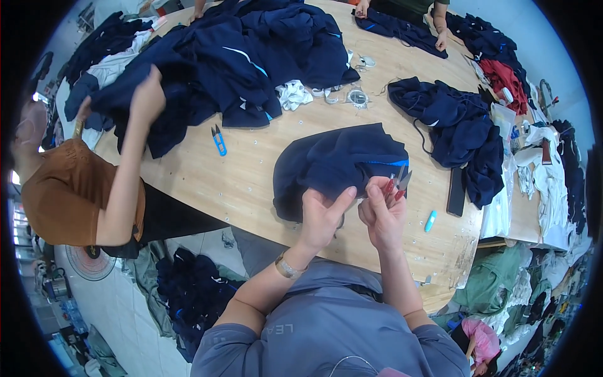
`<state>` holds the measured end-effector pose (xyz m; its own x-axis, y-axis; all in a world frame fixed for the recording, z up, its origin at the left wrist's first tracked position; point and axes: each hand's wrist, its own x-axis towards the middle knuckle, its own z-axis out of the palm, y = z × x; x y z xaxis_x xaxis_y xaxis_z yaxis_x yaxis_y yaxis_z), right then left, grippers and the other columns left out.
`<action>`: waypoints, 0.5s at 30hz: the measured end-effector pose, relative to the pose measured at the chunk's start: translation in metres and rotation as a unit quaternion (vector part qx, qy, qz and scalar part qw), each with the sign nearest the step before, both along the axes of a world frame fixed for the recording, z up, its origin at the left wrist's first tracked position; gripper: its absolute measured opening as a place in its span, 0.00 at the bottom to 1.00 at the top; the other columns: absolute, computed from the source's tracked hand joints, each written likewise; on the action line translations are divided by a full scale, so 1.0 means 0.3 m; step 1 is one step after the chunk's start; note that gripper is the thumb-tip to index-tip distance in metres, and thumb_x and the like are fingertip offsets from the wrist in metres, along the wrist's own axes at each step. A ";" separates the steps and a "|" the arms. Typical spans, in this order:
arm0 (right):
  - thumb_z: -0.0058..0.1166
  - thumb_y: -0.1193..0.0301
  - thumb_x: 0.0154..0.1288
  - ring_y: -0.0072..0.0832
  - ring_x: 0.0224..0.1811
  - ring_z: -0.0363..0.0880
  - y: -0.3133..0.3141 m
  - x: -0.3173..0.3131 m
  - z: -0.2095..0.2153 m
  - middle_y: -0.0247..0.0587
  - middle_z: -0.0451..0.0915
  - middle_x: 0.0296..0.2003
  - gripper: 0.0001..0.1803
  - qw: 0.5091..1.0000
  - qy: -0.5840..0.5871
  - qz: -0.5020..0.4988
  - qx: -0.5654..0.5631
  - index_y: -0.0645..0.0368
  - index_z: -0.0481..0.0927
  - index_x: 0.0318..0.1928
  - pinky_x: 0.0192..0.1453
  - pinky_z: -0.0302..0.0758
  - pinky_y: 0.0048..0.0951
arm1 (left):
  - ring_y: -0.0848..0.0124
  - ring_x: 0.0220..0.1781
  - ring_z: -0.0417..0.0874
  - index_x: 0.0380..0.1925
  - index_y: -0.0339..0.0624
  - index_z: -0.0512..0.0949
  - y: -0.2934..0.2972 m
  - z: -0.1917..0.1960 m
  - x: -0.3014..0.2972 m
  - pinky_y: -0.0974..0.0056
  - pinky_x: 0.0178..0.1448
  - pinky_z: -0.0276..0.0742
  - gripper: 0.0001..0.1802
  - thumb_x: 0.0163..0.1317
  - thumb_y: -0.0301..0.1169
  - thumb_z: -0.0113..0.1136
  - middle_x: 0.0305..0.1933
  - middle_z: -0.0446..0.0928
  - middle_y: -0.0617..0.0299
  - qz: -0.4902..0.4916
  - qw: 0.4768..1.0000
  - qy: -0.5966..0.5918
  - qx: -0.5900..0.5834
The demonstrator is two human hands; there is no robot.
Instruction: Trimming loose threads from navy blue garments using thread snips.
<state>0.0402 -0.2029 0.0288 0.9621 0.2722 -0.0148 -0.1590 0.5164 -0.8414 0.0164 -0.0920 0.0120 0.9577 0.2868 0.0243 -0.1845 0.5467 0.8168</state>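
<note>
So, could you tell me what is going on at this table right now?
A person at a wooden table holds the edge of a dark navy garment with the left hand, while the right hand holds small red-handled thread snips at the fabric. A co-worker's hand rests on a big pile of navy garments. Blue snips lie unused on the table between them.

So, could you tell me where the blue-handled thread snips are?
The blue-handled thread snips lie on the wooden table, left of centre, beside the big navy garment pile.
</note>
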 end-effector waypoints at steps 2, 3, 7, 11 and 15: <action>0.48 0.71 0.67 0.10 0.11 0.52 0.001 -0.012 0.013 0.24 0.63 0.15 0.06 1.000 0.012 0.009 0.004 0.61 0.71 0.38 0.14 0.47 0.17 | 0.79 0.41 0.74 0.41 0.33 0.72 0.001 0.013 -0.006 0.73 0.46 0.71 0.12 0.57 0.21 0.59 0.41 0.75 0.63 -0.002 1.000 0.011 0.014; 0.48 0.71 0.67 0.10 0.11 0.53 0.002 -0.013 0.023 0.24 0.63 0.15 0.06 1.000 0.022 0.020 0.010 0.61 0.71 0.37 0.14 0.48 0.17 | 0.79 0.40 0.74 0.41 0.33 0.72 0.000 0.021 -0.005 0.73 0.45 0.71 0.13 0.56 0.21 0.60 0.40 0.75 0.63 0.011 0.999 0.000 0.034; 0.53 0.75 0.62 0.08 0.18 0.61 0.007 -0.081 0.075 0.24 0.70 0.20 0.04 0.988 -0.034 0.015 -0.149 0.63 0.74 0.33 0.20 0.55 0.13 | 0.79 0.39 0.74 0.41 0.34 0.72 0.007 0.006 -0.001 0.73 0.45 0.71 0.13 0.56 0.21 0.60 0.39 0.75 0.63 0.041 0.998 -0.005 0.047; 0.56 0.80 0.57 0.09 0.23 0.66 -0.041 -0.117 0.088 0.29 0.75 0.25 0.03 0.969 -0.133 0.108 -0.176 0.64 0.75 0.32 0.24 0.60 0.12 | 0.79 0.40 0.74 0.42 0.34 0.71 0.035 -0.020 0.015 0.73 0.47 0.70 0.14 0.56 0.21 0.60 0.39 0.75 0.65 0.056 0.998 -0.011 -0.008; 0.57 0.83 0.54 0.10 0.24 0.68 -0.060 -0.085 0.083 0.32 0.77 0.26 0.05 0.974 -0.117 0.129 -0.147 0.64 0.75 0.32 0.25 0.61 0.11 | 0.74 0.43 0.76 0.44 0.40 0.72 0.062 0.004 0.017 0.63 0.50 0.73 0.10 0.64 0.31 0.53 0.41 0.75 0.66 0.024 0.986 0.017 -0.165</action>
